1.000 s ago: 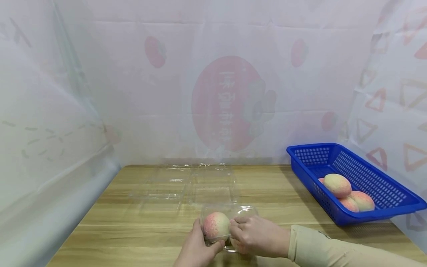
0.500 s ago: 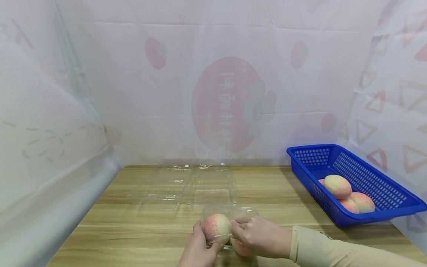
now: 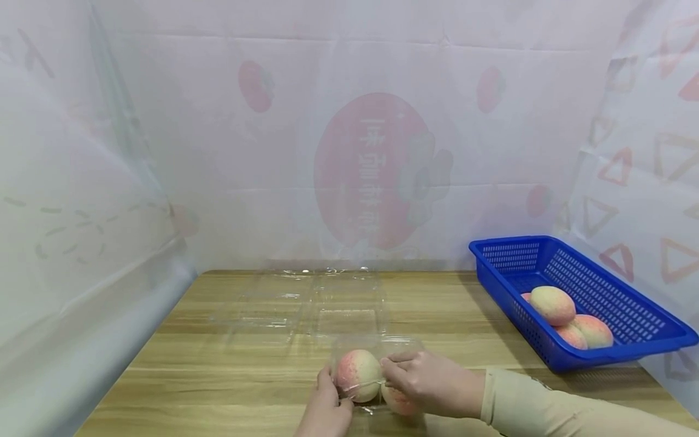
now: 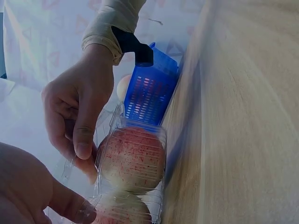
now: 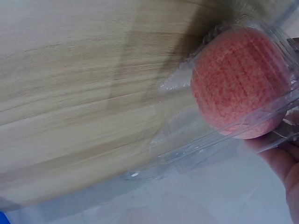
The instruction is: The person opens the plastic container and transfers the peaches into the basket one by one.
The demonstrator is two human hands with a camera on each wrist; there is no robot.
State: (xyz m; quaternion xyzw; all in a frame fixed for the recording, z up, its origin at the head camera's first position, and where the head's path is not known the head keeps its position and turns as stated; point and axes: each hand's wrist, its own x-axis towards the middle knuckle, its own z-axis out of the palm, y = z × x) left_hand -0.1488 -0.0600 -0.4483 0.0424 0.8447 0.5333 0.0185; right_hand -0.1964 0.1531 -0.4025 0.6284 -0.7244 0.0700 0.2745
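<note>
At the table's front, a clear plastic clamshell box [image 3: 371, 410] holds two pink and cream peaches. The left peach [image 3: 359, 376] shows under the plastic; the right peach [image 3: 401, 397] is partly behind my right hand. My left hand [image 3: 327, 403] grips the box's left end, its thumb [image 4: 74, 205] on the rim in the left wrist view. My right hand [image 3: 423, 382] pinches the lid edge near the middle, fingers curled. The right wrist view has a pink peach [image 5: 240, 81] close up inside the box [image 5: 187, 140].
A blue basket [image 3: 513, 315] with several peaches [image 3: 553, 305] stands on the right. Behind the hands, several clear plastic boxes [image 3: 349, 312] lie on the wooden table [image 3: 191, 376]. Printed white sheets [image 3: 262, 152] surround it at back and sides.
Both hands stay on the box. The box, the left peach and both hands have shifted slightly to the right.
</note>
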